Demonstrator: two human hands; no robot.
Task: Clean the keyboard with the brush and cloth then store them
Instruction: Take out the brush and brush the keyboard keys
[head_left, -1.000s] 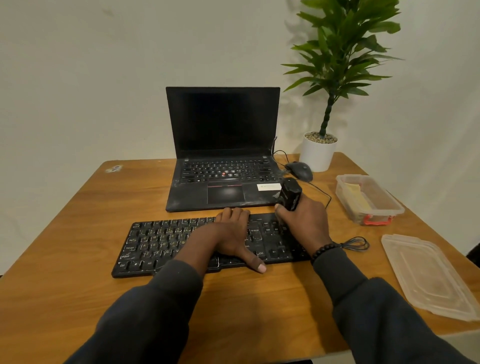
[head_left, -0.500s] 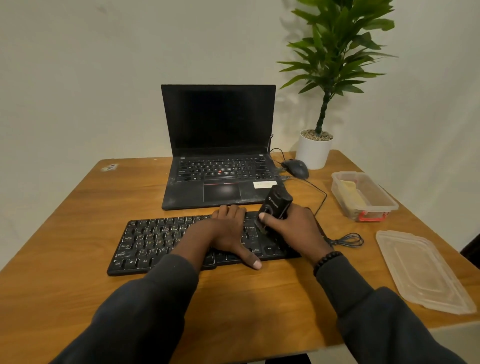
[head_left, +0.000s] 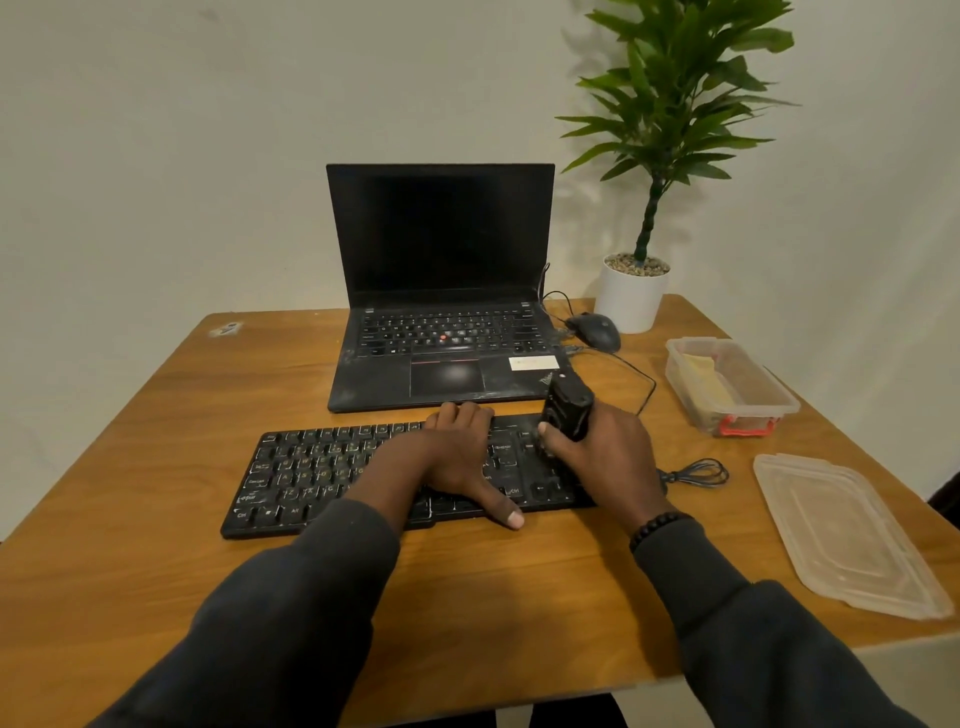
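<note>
Head view: the right hand (head_left: 602, 457) grips the brush (head_left: 566, 410) over the keyboard's (head_left: 322, 473) right end, mid-table; the left hand (head_left: 457, 457) rests flat, steadying it. The brush looks light and rigid, best held by its body.

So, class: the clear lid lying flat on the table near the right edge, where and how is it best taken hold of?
Grip the clear lid by its raised rim at the near right edge, coming from the right, probably thumb on top and fingers hooked under. It lies flat on the table, so only the rim offers a hold, and it sits near the table's edge. The right hand holds the brush now.
</note>
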